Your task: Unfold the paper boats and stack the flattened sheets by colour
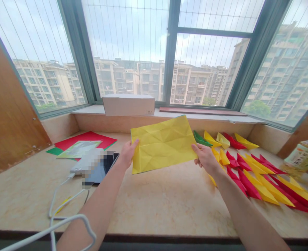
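Note:
A creased sheet of yellow paper [163, 144] is stretched between my two hands, raised above the stone-look counter [154, 205] and slightly tilted. My left hand [128, 153] pinches its left edge, thumb on the front face. At the right edge, my right hand [203, 155] grips the sheet between thumb and fingers. Fold marks cross the whole sheet. Rows of folded paper boats [250, 181] in red and yellow, plus a green one [202, 138], sit to the right, partly behind my right forearm.
Red paper [91, 137] and other sheets lie back left. Closer are a white power bank [88, 162], a phone [104, 169] and a looping white cable [72, 218]. A white box [129, 105] stands on the sill; a drink bottle [304, 151] is far right.

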The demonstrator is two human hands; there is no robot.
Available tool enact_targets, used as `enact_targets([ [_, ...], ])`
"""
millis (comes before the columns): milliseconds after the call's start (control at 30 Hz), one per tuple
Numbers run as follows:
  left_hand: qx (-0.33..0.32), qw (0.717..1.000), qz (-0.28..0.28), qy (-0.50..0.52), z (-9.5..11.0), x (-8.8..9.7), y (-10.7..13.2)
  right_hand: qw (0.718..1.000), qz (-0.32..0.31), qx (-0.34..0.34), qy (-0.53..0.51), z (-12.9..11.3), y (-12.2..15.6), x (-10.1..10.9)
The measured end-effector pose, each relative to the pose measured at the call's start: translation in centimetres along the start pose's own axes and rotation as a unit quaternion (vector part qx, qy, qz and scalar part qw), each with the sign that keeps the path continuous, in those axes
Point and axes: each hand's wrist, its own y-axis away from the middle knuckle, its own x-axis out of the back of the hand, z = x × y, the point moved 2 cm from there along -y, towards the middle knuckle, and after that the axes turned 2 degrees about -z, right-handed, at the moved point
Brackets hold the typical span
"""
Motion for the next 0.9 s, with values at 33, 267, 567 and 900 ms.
enact_targets([
  [33,0.003,1.0,0.006,-0.007,-0.1,0.3,-0.2,1.0,0.0,-0.013,-0.003,0.3,-0.1,0.1],
  [267,-0.092,0.933,0.132,-0.322,-0.7,2.2,-1.0,0.998,-0.027,-0.052,0.031,3.1,-0.8,-1.3],
  [567,-0.202,0.652,-0.203,-0.703,-3.8,-1.9,1.9,0.918,-0.013,-0.022,0.396,2.8,-0.3,-3.2],
  [900,-0.158,0.635,-0.226,-0.722,-4.3,-1.8,1.9,0.829,-0.119,0.225,0.497,2.0,1.1,-4.0],
])
